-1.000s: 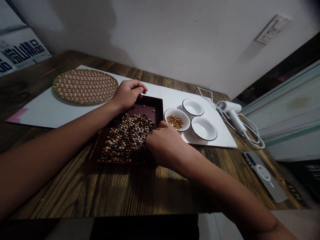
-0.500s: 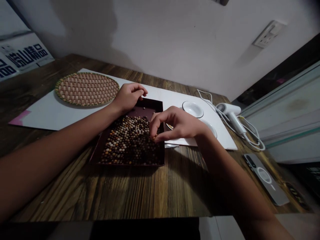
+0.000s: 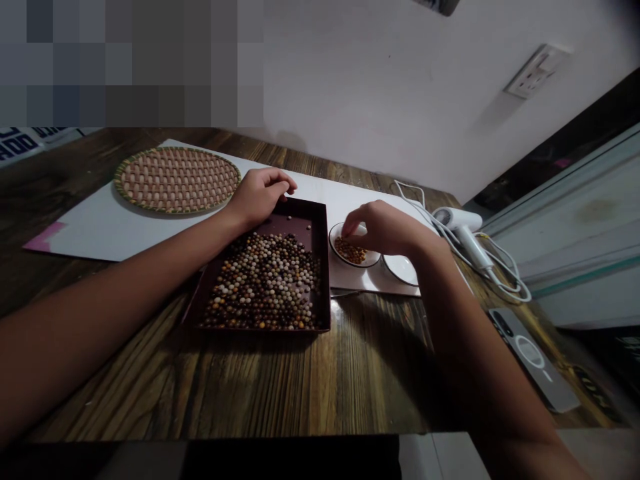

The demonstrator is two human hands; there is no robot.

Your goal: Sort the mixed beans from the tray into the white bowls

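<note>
A dark maroon box (image 3: 325, 267) holds many small round beads (image 3: 265, 280) in brown, cream and orange. Over its far left corner rests my left hand (image 3: 263, 193), fingers loosely curled in; whatever they hold, if anything, is hidden. My right hand (image 3: 383, 227) hangs over a white dark-rimmed bowl (image 3: 371, 261), its fingers bent down and close together inside the rim. Orange-brown beads (image 3: 350, 251) lie in that bowl under the fingertips. I cannot make out whether a bead is between them. Another white bowl (image 3: 401, 269) stands to the right, partly covered by my right wrist.
A woven oval tray (image 3: 177, 180) lies on a white board (image 3: 95, 227) at the left. On the right are a white hair dryer (image 3: 467, 237) with its cable and a phone (image 3: 533, 360). The wooden table (image 3: 280, 387) meets a wall behind.
My right hand has moved right and away from me, from over the maroon box to the bowl of orange-brown beads. My left hand has stayed at the box's corner.
</note>
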